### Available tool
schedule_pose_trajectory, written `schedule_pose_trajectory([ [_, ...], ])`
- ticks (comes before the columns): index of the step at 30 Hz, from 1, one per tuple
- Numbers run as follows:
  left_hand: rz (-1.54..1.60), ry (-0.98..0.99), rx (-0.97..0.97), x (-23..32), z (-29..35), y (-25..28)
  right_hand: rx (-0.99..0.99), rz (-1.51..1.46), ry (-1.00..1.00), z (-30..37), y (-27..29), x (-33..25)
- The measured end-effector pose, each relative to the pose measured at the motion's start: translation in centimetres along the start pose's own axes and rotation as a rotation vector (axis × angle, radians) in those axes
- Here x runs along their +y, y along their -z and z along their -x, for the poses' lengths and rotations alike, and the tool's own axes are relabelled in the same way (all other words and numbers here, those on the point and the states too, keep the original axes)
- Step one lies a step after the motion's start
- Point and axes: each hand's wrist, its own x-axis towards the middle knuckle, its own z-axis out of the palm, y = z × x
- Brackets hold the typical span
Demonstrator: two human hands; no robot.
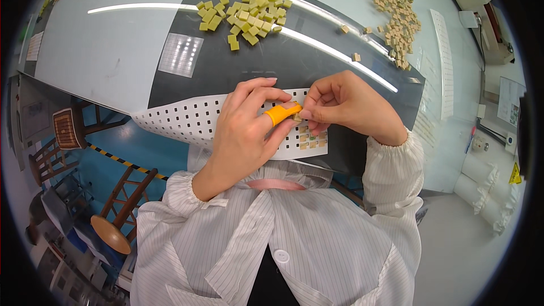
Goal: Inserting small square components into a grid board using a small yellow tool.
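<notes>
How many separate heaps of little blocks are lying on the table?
2. A heap of yellow-green blocks lies on the dark mat; a heap of tan blocks lies at the far right. Others may lie out of view.

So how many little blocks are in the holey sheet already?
Only a few holes at the white perforated sheet's right end hold tan blocks. The left hand and right hand pinch one now. Most holes stay open; the green-yellow pile and tan pile wait.

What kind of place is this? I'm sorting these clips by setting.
Probably an assembly workbench: two heaps of small blocks, a white perforated sheet under both hands, and an orange finger cot on the left hand.
</notes>
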Motion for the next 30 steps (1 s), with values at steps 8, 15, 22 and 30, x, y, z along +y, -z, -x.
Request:
schedule_pose_trajectory([
  [8,-0.006,-0.011,-0.001,0.0,0.1,0.1,0.004,-0.002,-0.002,0.0,-0.1,0.0],
  [15,-0.001,-0.002,-0.006,0.1,-0.1,0.1,0.090,0.127,0.063,0.1,-1.0,0.6],
  [22,-0.007,-0.006,0.008,0.0,0.0,-0.1,0.165,0.247,-0.006,0.8,-2.1,-0.2],
  [30,-0.023,-0.009,0.008,0.0,0.2,-0.1,0.132,0.345,0.089,0.9,-2.2,0.9],
])
